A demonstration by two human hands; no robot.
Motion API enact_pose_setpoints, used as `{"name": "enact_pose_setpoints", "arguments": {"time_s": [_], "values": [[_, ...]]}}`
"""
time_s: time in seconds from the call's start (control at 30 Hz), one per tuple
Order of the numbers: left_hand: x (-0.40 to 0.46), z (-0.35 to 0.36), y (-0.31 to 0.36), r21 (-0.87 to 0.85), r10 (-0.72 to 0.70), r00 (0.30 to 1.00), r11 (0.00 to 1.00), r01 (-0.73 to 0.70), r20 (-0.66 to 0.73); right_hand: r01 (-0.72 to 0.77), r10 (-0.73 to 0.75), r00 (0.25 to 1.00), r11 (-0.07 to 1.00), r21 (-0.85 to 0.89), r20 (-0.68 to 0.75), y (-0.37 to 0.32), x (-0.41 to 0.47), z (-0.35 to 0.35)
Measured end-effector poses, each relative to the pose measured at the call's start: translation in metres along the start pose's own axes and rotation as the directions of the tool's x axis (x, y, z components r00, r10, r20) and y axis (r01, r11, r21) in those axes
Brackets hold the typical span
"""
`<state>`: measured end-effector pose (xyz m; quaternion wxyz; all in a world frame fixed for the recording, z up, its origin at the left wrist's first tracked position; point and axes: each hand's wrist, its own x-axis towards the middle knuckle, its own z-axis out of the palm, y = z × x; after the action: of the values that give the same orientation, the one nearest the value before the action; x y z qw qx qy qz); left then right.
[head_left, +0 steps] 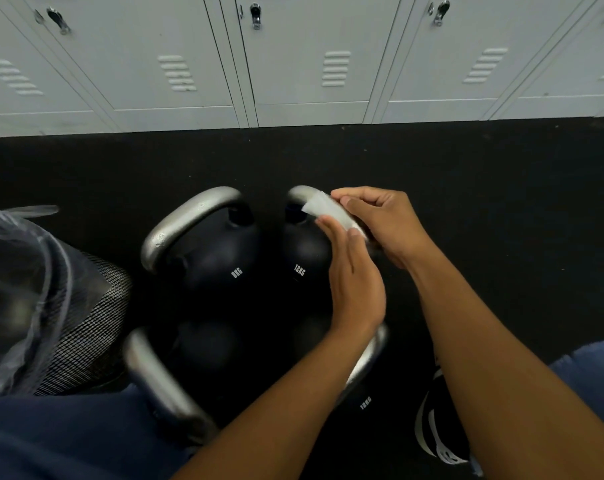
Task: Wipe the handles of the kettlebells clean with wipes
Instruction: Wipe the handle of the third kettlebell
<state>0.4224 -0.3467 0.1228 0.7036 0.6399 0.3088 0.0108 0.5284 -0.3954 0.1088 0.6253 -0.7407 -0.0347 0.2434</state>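
Several black kettlebells with grey metal handles stand close together on the dark floor. A white wipe lies wrapped over the handle of the 12KG kettlebell at the back right. My right hand pinches the wipe from the far side, and my left hand presses its fingertips on the wipe from the near side. The 8KG kettlebell stands to the left, its handle bare. Two nearer kettlebells are partly hidden by my forearms; one handle shows at the lower left.
A black mesh bin lined with a clear plastic bag stands at the left. Grey lockers run along the back. A black and white shoe is at the lower right, with my blue trouser legs along the bottom.
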Motion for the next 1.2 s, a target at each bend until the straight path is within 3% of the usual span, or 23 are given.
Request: {"name": "enact_pose_setpoints", "arguments": {"time_s": [0.17, 0.33, 0.43, 0.6, 0.77, 0.87, 1.2], "values": [[0.028, -0.012, 0.009, -0.062, -0.014, 0.995, 0.998, 0.008, -0.094, 0.005, -0.005, 1.0, 1.0, 0.009, 0.012, 0.002, -0.003, -0.004], [-0.016, 0.002, 0.006, 0.0, -0.077, 0.996, 0.997, 0.077, 0.033, -0.02, 0.019, 1.0, 0.999, 0.036, 0.013, 0.0, -0.003, -0.003], [-0.002, -0.005, 0.007, 0.02, -0.057, 0.998, 0.998, 0.057, 0.014, -0.022, 0.021, 1.0, 0.998, 0.058, 0.021, 0.0, -0.005, -0.005], [0.019, -0.014, 0.011, -0.123, -0.085, 0.996, 0.989, 0.081, -0.025, -0.02, 0.019, 1.0, 0.998, 0.052, 0.016, 0.001, -0.006, -0.004], [-0.01, 0.001, 0.011, -0.128, -0.135, 0.99, 0.982, 0.14, 0.046, -0.047, 0.046, 0.999, 0.997, 0.064, 0.018, -0.003, -0.008, -0.004], [0.005, -0.01, 0.028, -0.13, -0.215, 0.977, 0.968, 0.214, 0.008, -0.045, 0.044, 0.999, 0.996, 0.081, 0.022, -0.001, -0.008, -0.004], [-0.007, 0.003, 0.03, -0.266, -0.318, 0.944, 0.906, 0.33, 0.088, -0.069, 0.068, 0.998, 0.994, 0.089, 0.012, -0.004, -0.014, -0.005]]}}
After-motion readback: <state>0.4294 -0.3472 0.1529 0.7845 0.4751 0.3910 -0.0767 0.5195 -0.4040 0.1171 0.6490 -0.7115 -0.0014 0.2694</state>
